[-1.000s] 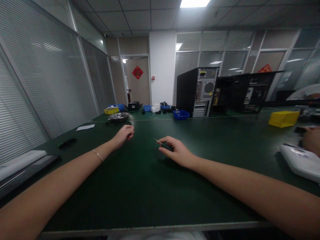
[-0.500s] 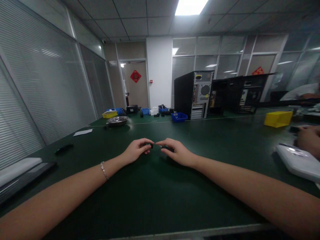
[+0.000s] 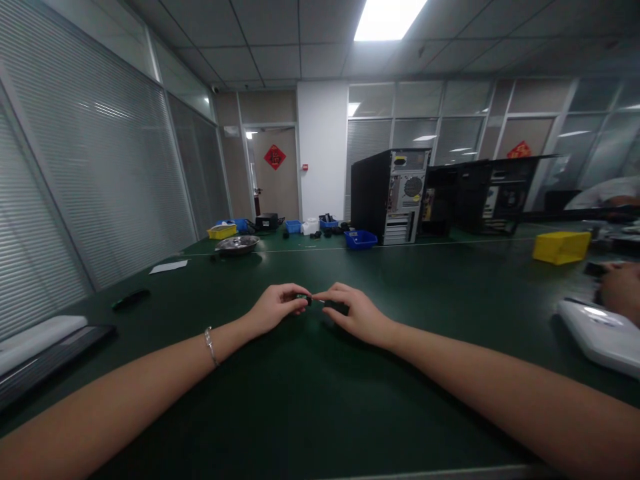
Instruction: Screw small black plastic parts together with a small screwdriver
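Two small things are close together near the middle of the smooth, dark green tabletop (image 3: pixel 300 407), well in from its near edge. My bare left hand (image 3: pixel 275 309) has its thumb and fingers pinched on a tiny black and green piece (image 3: pixel 303 298). It is too small for me to say what it is. My bare right hand (image 3: pixel 363 317) is curled around a thin, dark-handled screwdriver (image 3: pixel 337 307) with a bit of pale metal showing. My pointing finger on that side reaches out toward the tiny piece. I can't tell if the metal tip touches it.

A second ago my left hand was farther out, toward the shiny, round metal bowl (image 3: pixel 237 245) near the far left corner of the tabletop. My right hand has hardly moved. So now the tiny piece and the screwdriver are at one spot, and both hands are busy there together.

The flat white sheet of paper (image 3: pixel 169 267) lies by the left edge. The blue plastic bin (image 3: pixel 361 239) sits toward the far edge, just beside the tall black computer case (image 3: pixel 370 197).
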Demonstrator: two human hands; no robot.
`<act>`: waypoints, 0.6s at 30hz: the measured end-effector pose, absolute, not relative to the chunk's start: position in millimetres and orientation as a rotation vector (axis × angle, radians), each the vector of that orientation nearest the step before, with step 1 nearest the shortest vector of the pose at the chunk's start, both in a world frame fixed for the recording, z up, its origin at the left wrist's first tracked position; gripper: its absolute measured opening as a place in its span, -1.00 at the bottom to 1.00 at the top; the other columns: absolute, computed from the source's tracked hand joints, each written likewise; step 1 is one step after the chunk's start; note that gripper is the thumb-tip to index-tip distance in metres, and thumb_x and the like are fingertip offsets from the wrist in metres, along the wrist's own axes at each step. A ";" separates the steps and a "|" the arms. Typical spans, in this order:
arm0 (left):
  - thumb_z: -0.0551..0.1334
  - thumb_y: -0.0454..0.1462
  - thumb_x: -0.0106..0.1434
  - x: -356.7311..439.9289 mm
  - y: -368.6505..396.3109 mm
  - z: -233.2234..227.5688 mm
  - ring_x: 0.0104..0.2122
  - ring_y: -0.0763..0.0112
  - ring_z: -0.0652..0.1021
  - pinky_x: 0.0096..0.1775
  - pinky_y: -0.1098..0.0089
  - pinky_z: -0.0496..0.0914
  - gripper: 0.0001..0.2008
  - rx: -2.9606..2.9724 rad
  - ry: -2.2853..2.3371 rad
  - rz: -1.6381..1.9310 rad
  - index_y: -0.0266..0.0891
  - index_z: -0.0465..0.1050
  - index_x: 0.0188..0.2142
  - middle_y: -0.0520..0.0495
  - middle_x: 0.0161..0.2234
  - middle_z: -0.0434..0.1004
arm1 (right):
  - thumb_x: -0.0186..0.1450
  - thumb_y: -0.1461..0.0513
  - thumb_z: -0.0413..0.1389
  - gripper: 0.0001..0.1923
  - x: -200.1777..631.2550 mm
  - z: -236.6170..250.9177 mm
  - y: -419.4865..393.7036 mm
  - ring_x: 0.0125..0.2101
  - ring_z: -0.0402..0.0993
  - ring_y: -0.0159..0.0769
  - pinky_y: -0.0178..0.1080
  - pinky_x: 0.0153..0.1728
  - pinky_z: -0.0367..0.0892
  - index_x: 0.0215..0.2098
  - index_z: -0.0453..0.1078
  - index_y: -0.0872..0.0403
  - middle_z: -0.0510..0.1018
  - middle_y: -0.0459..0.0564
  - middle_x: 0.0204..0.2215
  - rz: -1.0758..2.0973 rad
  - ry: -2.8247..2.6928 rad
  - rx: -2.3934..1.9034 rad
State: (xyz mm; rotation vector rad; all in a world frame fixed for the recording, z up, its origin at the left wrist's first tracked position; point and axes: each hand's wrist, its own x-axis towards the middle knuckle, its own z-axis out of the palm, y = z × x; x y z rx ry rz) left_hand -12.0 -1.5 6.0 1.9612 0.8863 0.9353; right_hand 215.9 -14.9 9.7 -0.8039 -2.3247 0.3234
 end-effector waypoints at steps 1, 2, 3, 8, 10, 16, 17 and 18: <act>0.20 -0.20 0.15 -11.6 -2.1 6.4 -0.35 0.36 0.49 -0.28 0.34 0.40 -0.70 1.956 0.885 0.947 -0.30 0.43 -0.15 -0.11 -0.32 0.49 | 0.24 0.27 0.05 -0.64 215.8 10.4 -15.6 -0.23 0.38 -0.29 -0.26 -0.21 0.28 0.01 0.35 -0.04 0.43 -0.01 -0.21 0.322 -2.321 -0.811; 0.21 -0.20 0.14 -11.2 -2.7 6.9 -0.35 0.36 0.49 -0.28 0.34 0.39 -0.70 1.950 0.884 0.956 -0.30 0.44 -0.15 -0.10 -0.32 0.49 | 0.24 0.27 0.05 -0.64 215.7 11.0 -16.2 -0.23 0.38 -0.29 -0.27 -0.22 0.28 0.01 0.35 -0.04 0.43 -0.01 -0.21 0.322 -2.316 -0.817; 0.21 -0.20 0.14 -10.9 -3.4 7.5 -0.36 0.36 0.49 -0.28 0.35 0.39 -0.70 1.943 0.883 0.958 -0.30 0.44 -0.15 -0.10 -0.33 0.50 | 0.23 0.27 0.05 -0.64 215.6 11.4 -16.7 -0.23 0.38 -0.29 -0.27 -0.22 0.28 0.01 0.35 -0.04 0.43 -0.01 -0.21 0.324 -2.315 -0.824; 0.22 -0.19 0.13 -9.2 -6.9 11.6 -0.42 0.39 0.49 -0.30 0.33 0.39 -0.67 1.881 0.908 0.919 -0.34 0.44 -0.15 -0.10 -0.40 0.50 | 0.23 0.26 0.05 -0.63 215.5 10.9 -16.4 -0.25 0.38 -0.30 -0.28 -0.26 0.28 0.02 0.34 -0.05 0.43 -0.01 -0.21 0.344 -2.321 -0.853; 0.23 -0.19 0.12 -8.5 -8.1 12.7 -0.44 0.39 0.49 -0.31 0.33 0.39 -0.66 1.861 0.921 0.924 -0.35 0.45 -0.16 -0.10 -0.41 0.51 | 0.23 0.25 0.05 -0.63 215.4 10.1 -16.0 -0.24 0.37 -0.29 -0.28 -0.26 0.28 0.01 0.34 -0.05 0.43 -0.02 -0.22 0.340 -2.320 -0.857; 0.26 -0.22 0.08 -5.2 -9.9 13.0 -0.41 0.37 0.50 -0.30 0.33 0.39 -0.68 1.842 0.924 0.956 -0.36 0.48 -0.18 -0.12 -0.39 0.53 | 0.23 0.24 0.05 -0.61 215.0 10.3 -16.8 -0.22 0.37 -0.27 -0.25 -0.23 0.28 0.04 0.31 -0.03 0.45 0.00 -0.19 0.361 -2.314 -0.850; 0.27 -0.23 0.08 -4.6 -9.7 12.8 -0.40 0.36 0.51 -0.29 0.33 0.39 -0.69 1.824 0.917 0.971 -0.36 0.48 -0.19 -0.12 -0.39 0.53 | 0.23 0.24 0.05 -0.60 215.0 10.5 -16.8 -0.20 0.37 -0.26 -0.24 -0.21 0.28 0.05 0.29 -0.03 0.45 0.00 -0.17 0.372 -2.309 -0.845; 0.27 -0.23 0.07 -4.2 -9.4 12.5 -0.39 0.36 0.51 -0.28 0.32 0.39 -0.69 1.803 0.906 0.988 -0.36 0.48 -0.19 -0.12 -0.39 0.53 | 0.24 0.24 0.04 -0.59 215.0 10.7 -16.7 -0.19 0.36 -0.26 -0.24 -0.20 0.28 0.07 0.27 -0.03 0.45 -0.01 -0.16 0.383 -2.307 -0.836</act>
